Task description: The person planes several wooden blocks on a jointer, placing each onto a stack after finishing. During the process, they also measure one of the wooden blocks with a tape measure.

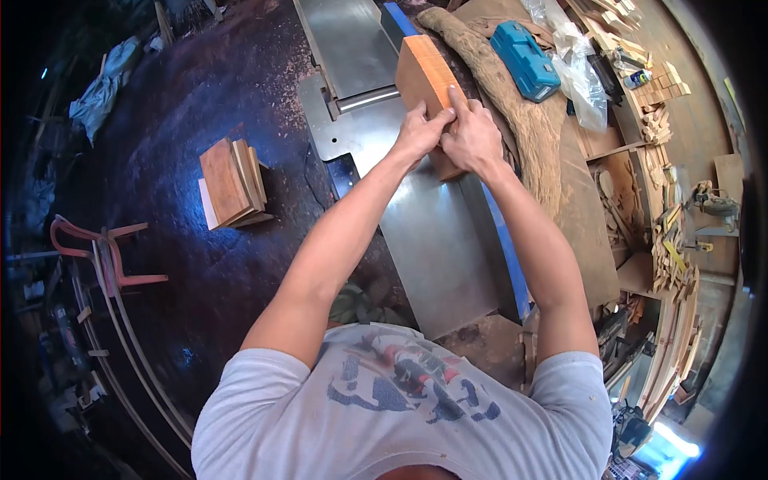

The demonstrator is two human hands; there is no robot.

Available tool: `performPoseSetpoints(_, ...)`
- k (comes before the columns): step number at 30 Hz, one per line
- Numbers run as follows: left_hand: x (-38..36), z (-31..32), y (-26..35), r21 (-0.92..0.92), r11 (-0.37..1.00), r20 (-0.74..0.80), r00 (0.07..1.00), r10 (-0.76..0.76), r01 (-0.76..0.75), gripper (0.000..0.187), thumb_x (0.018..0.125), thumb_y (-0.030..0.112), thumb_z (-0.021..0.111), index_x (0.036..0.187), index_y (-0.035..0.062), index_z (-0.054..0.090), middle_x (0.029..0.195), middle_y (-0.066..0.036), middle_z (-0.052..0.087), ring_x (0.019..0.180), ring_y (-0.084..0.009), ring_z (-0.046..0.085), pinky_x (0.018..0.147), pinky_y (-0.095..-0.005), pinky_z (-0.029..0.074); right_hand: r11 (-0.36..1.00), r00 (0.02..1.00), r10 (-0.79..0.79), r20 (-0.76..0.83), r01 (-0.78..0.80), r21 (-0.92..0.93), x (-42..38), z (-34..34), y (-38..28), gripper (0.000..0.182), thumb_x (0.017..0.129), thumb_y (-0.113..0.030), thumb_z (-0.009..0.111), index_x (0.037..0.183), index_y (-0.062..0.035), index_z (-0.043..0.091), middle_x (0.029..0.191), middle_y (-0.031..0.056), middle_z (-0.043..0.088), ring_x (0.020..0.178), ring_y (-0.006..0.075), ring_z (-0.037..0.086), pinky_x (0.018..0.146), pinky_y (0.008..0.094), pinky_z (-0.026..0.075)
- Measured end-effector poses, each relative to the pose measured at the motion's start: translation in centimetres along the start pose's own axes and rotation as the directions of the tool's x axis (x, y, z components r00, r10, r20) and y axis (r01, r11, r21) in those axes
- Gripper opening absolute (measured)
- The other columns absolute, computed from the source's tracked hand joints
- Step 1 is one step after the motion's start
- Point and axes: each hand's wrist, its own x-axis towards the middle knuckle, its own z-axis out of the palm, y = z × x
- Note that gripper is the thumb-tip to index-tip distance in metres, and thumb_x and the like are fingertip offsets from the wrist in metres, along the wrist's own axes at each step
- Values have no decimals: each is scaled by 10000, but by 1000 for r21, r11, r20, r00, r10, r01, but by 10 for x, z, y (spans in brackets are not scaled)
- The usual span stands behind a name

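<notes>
Both hands are clamped on the near end of a wooden block (pixel 424 76): the left hand (pixel 418 134) grips its left face, the right hand (pixel 474 142) wraps the right edge with fingers on top. The block stands on edge on the steel tabletop (pixel 432 232) of a jointer, just beside the cutter gap (pixel 368 99) (the roller there looks exposed). With fingers this low and close to that gap, a slip or kickback could well draw them toward the cutter. A blue fence (pixel 504 248) runs along the right. Beyond it lie a rough slab (pixel 520 120) and a blue tool case (pixel 524 60). Stacked boards (pixel 232 182) sit on the dark, dusty floor (pixel 176 104) to the left; offcuts crowd the right.
</notes>
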Motion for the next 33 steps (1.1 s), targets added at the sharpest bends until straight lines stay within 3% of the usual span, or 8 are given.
performPoseSetpoints(2,8,-3,-7,13,999,12,999,42,-42,956,941,348,774,1530,-222,281,1320,-306,649,1119,-281,710,856,-348,608,1000,1000,2,-6,-2,20,1,0,1,840,821,-219,682,1613,-156,410,1291,199,601,1209,408,604,1010,515,531)
performPoseSetpoints(8,8,0,-17,88,996,-27,999,31,-29,1054,920,442,755,1542,-230,233,1363,-369,612,1245,-368,664,1001,-378,559,999,999,26,43,-27,26,-9,-11,-8,805,860,-174,650,1621,-147,389,1286,234,604,1186,458,601,1004,550,520)
performPoseSetpoints(12,-45,20,9,268,963,-47,999,-20,32,688,1009,318,695,1468,-133,450,1352,-272,651,1229,-289,661,1003,-358,540,999,997,17,69,-21,44,-41,-14,4,800,873,-161,629,1630,-142,370,1403,266,539,1222,503,572,1000,575,524)
performPoseSetpoints(16,-63,25,9,187,982,-12,1000,10,-8,1000,938,437,725,1499,-262,281,1341,-421,596,1277,-406,639,1036,-392,535,997,996,64,70,-67,33,-57,-17,2,778,876,-166,626,1617,-140,391,1386,245,559,1232,474,574,989,571,529)
performPoseSetpoints(21,-33,14,15,247,969,-70,997,-13,30,867,977,372,719,1495,-219,352,1348,-325,634,1238,-304,661,1004,-356,549,998,999,42,-16,-41,43,-29,-11,-3,725,876,-162,629,1580,-156,459,1337,187,603,1213,420,591,982,537,539)
performPoseSetpoints(28,7,-10,26,246,968,-51,996,70,-55,763,915,445,737,1309,-186,567,1222,-364,688,1183,-407,696,974,-433,561,999,996,-26,-90,30,45,19,4,-6,711,856,-176,650,1553,-153,509,1292,215,634,1187,423,601,1015,535,507)
performPoseSetpoints(32,38,-24,18,170,982,-28,996,85,-79,736,917,446,742,1285,-175,593,1212,-329,707,1163,-366,710,960,-420,565,998,997,-20,-80,24,54,42,7,-14,718,853,-199,661,1553,-153,508,1316,240,630,1220,436,598,1028,541,498)
performPoseSetpoints(33,44,-28,25,219,975,-2,999,35,-34,625,987,385,724,1352,-101,579,1198,-215,717,1069,-258,714,915,-347,572,998,997,-18,-70,22,50,49,6,-17,721,852,-201,664,1554,-153,506,1321,241,628,1227,434,596,1034,543,494)
